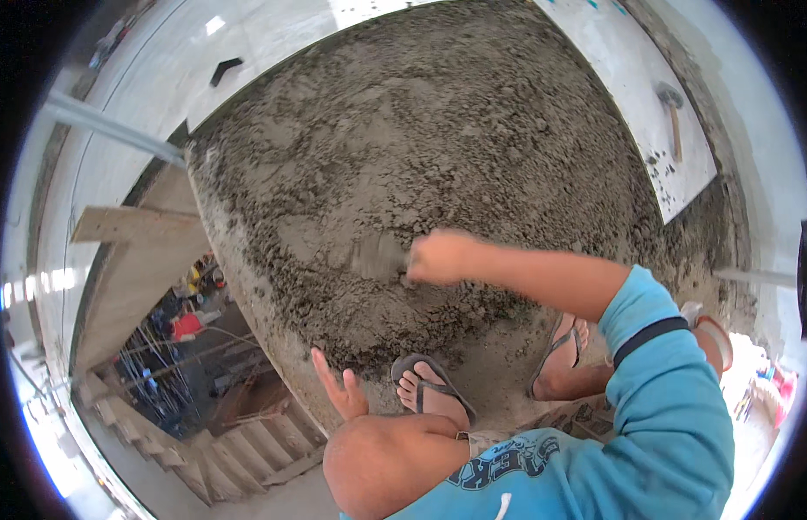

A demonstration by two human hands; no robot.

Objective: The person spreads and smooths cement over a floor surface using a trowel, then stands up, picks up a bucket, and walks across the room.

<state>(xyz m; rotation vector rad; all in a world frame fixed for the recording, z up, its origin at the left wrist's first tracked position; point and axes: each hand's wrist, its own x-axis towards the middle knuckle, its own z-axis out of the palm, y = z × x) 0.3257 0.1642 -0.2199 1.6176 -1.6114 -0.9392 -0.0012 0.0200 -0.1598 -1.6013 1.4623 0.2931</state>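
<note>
My right hand [440, 257] is closed on the handle of a trowel [379, 257], whose grey blade lies blurred against a wide bed of rough wet mortar [421, 139]. The right arm in a blue sleeve reaches in from the lower right. My left hand [341, 388] hangs near my bent knee with fingers spread and holds nothing. Both my feet in grey flip-flops [429, 381] stand on the mortar's near edge.
A white board [637, 78] with a hammer [672, 117] on it lies at the upper right. Wooden planks [135, 251] and a stairwell opening [195, 364] with steps drop away at the left. A metal pipe [109, 126] crosses at upper left.
</note>
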